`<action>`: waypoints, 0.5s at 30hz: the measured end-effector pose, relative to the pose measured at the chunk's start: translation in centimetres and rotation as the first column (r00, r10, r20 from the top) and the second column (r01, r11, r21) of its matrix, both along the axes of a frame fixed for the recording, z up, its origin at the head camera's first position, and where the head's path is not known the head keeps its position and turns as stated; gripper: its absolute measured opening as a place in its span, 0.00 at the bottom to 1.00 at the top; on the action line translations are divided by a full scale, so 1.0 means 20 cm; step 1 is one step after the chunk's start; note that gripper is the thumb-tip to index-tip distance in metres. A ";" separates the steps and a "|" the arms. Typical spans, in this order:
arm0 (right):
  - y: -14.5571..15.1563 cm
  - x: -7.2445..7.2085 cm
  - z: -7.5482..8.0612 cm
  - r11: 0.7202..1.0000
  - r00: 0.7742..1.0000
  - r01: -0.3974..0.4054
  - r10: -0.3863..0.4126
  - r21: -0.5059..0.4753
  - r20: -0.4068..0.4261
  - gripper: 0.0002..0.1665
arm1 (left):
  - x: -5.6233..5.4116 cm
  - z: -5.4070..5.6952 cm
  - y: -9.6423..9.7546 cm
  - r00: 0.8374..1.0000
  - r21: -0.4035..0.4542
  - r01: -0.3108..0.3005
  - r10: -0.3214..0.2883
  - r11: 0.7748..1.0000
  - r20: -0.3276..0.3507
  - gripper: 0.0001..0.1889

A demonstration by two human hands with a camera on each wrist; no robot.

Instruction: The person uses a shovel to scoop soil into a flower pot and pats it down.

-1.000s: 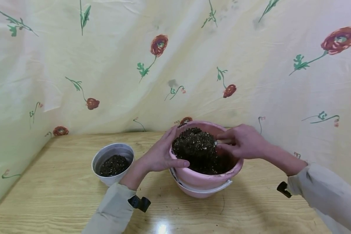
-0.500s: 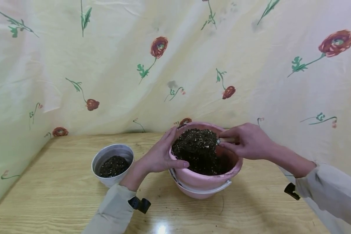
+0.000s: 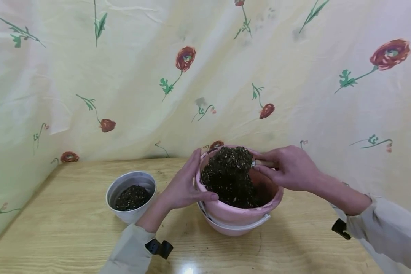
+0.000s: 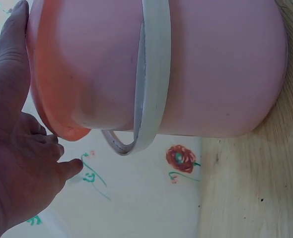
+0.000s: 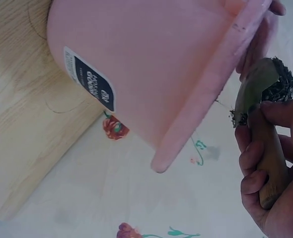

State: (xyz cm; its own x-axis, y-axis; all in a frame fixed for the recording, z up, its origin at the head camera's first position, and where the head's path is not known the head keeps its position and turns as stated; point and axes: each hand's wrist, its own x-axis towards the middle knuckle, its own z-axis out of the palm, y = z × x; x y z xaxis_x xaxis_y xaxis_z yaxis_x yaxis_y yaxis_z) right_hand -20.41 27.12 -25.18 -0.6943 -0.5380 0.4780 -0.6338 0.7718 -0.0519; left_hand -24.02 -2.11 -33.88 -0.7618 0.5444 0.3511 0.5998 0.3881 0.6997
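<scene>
A pink bucket (image 3: 231, 215) with dark soil (image 3: 231, 190) inside stands on the table, its white handle (image 4: 156, 74) hanging down the side. My left hand (image 3: 186, 186) holds the bucket's left rim, thumb along the near edge and the other fingers towards the back. In my right hand (image 3: 291, 167) is a small trowel, gripped by its wooden handle (image 5: 269, 163). Heaped soil (image 3: 238, 158) covers most of the trowel's blade in the head view, above the soil in the bucket. In the right wrist view, part of the metal blade (image 5: 251, 87) shows.
A smaller whitish pot (image 3: 125, 216), partly filled with soil, stands left of the bucket beyond my left forearm. Floral cloth (image 3: 140, 76) hangs behind and beside the wooden table (image 3: 65, 228). Crumbs of soil lie on the tabletop.
My right hand has raised the soil-laden trowel a little inside the bucket, and the heap now stands higher against the far rim. The left hand stays on the rim. The head view has tilted slightly.
</scene>
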 end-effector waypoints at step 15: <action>-0.04 0.02 0.06 1.000 0.998 0.025 -0.024 0.014 -0.052 0.06 | 0.04 0.01 -0.06 0.996 -0.053 -0.083 0.083 0.995 0.013 0.69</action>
